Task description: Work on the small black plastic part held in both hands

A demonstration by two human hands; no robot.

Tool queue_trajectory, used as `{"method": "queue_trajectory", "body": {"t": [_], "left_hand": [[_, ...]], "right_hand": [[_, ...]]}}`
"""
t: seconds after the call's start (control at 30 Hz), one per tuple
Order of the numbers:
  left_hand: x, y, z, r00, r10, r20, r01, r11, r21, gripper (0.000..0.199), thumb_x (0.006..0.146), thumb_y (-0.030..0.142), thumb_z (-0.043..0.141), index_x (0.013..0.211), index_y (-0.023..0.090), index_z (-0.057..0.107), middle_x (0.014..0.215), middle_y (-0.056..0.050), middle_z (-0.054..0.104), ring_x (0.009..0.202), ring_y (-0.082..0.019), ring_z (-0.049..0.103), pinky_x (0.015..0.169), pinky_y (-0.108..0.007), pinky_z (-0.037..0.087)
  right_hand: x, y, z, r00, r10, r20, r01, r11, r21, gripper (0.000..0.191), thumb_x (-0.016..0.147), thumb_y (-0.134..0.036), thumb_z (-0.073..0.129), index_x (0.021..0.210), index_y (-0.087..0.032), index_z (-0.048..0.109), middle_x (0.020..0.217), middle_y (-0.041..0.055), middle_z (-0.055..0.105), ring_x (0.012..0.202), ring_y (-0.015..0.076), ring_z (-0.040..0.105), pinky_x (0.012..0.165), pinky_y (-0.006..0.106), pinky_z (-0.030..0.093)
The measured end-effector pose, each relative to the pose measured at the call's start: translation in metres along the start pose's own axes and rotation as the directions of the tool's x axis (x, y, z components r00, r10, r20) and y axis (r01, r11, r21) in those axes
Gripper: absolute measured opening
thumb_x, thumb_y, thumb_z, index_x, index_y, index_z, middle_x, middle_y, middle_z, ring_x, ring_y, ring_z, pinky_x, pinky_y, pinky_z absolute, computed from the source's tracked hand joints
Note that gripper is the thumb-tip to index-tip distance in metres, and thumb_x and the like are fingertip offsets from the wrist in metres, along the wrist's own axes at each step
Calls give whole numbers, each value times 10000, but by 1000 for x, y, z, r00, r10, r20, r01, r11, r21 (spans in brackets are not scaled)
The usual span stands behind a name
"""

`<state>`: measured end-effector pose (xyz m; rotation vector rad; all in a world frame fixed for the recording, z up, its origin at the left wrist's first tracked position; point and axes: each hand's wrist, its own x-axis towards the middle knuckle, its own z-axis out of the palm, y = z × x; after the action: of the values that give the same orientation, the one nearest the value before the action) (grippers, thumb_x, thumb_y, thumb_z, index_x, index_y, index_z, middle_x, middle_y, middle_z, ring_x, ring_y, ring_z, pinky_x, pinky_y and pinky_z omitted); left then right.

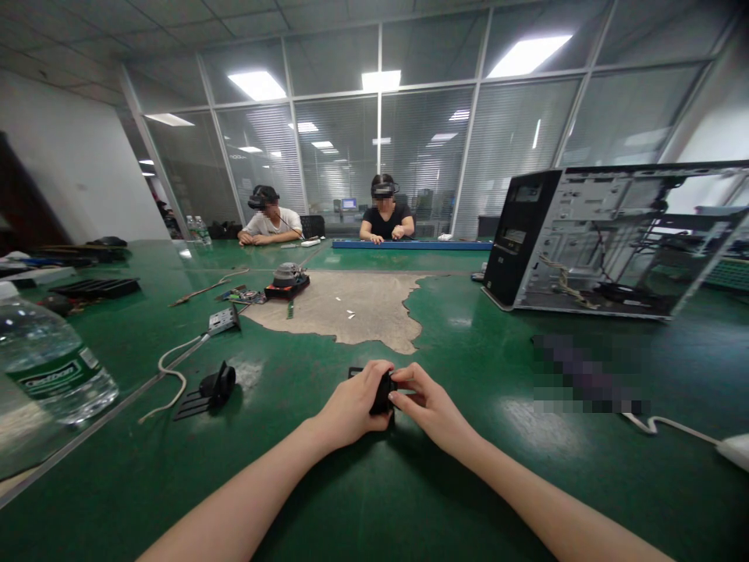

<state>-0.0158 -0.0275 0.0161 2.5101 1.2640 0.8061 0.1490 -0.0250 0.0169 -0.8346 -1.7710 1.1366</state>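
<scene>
Just below the middle of the view, a small black part [381, 396] is held low over the green table. My left hand [358, 398] is wrapped round its left side, fingers over the top and thumb beneath. My right hand [422, 402] pinches at its right edge with thumb and forefinger. The fingers hide much of the part, so its full shape cannot be told. To the left, a similar-coloured black bracket with a round piece [219, 384] lies on the table.
An open computer case [602, 242] stands at the right, a water bottle [55, 363] at the left. A metal piece with a cable [224, 320] and a fan-like cooler [288, 279] lie further back. Two people sit across the green table [468, 499].
</scene>
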Motion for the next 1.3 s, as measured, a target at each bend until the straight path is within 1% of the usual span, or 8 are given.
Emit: {"method": "queue_trajectory", "body": {"t": [0.2, 0.43, 0.57, 0.8, 0.9, 1.03, 1.13, 1.3], "left_hand": [[1, 1, 0, 1000, -8, -2, 8, 1000, 1, 597, 640, 193, 569, 1158, 248, 278, 1114, -44, 436, 936, -208, 509, 783, -356, 442], [1, 1, -1, 1000, -8, 10, 8, 1000, 6, 619, 640, 193, 565, 1177, 254, 265, 1173, -50, 408, 966, -214, 498, 792, -361, 439], [1, 0, -1, 1000, -13, 3, 13, 1000, -3, 603, 647, 205, 568, 1171, 253, 273, 1166, -51, 412, 955, -211, 503, 788, -359, 440], [1, -1, 0, 1000, -9, -6, 8, 1000, -23, 600, 640, 180, 566, 1165, 251, 284, 1159, -50, 416, 932, -205, 509, 776, -351, 439], [0, -1, -1, 1000, -9, 5, 9, 1000, -28, 622, 631, 168, 566, 1172, 256, 274, 1174, -49, 406, 952, -207, 502, 792, -355, 433], [0, 0, -1, 1000, -9, 17, 9, 1000, -25, 628, 619, 154, 564, 1167, 256, 275, 1180, -49, 404, 964, -209, 497, 800, -355, 430], [1, 0, -1, 1000, -6, 7, 6, 1000, -16, 604, 637, 178, 561, 1165, 250, 275, 1172, -53, 409, 957, -211, 501, 792, -354, 436], [1, -1, 0, 1000, -3, 10, 4, 1000, -15, 605, 639, 188, 562, 1167, 243, 273, 1153, -54, 419, 945, -208, 507, 784, -347, 443]], "right_hand": [[2, -3, -1, 999, 47, -5, -47, 999, -20, 228, 734, -255, 549, 930, -196, 447, 960, 41, 515, 906, 158, 540, 740, 304, 495], [0, -2, -1, 998, -57, 6, 57, 998, -7, 179, 721, -213, 558, 875, -209, 468, 910, 8, 494, 910, 154, 537, 764, 298, 484], [1, 0, 0, 999, -33, -13, 32, 999, -37, 140, 747, -229, 532, 867, -201, 466, 893, 13, 503, 879, 155, 552, 738, 296, 485], [2, -5, 0, 999, 37, -7, -37, 998, -47, 215, 746, -228, 529, 945, -193, 455, 967, 46, 514, 928, 170, 531, 738, 306, 495], [1, -5, -1, 1000, 2, 25, -1, 999, -52, 170, 734, -216, 543, 886, -195, 470, 925, 28, 510, 924, 166, 531, 747, 297, 494], [0, -2, -1, 999, -51, 16, 51, 997, -53, 177, 727, -202, 555, 880, -208, 466, 926, 9, 498, 917, 150, 536, 785, 290, 479], [1, -1, -1, 1000, -9, 22, 10, 999, -41, 152, 747, -226, 534, 876, -202, 458, 896, 12, 510, 873, 147, 556, 750, 290, 490], [3, -2, -2, 999, 53, 4, -53, 998, -34, 227, 741, -227, 539, 940, -194, 435, 946, 38, 522, 873, 153, 556, 724, 298, 500]]}}
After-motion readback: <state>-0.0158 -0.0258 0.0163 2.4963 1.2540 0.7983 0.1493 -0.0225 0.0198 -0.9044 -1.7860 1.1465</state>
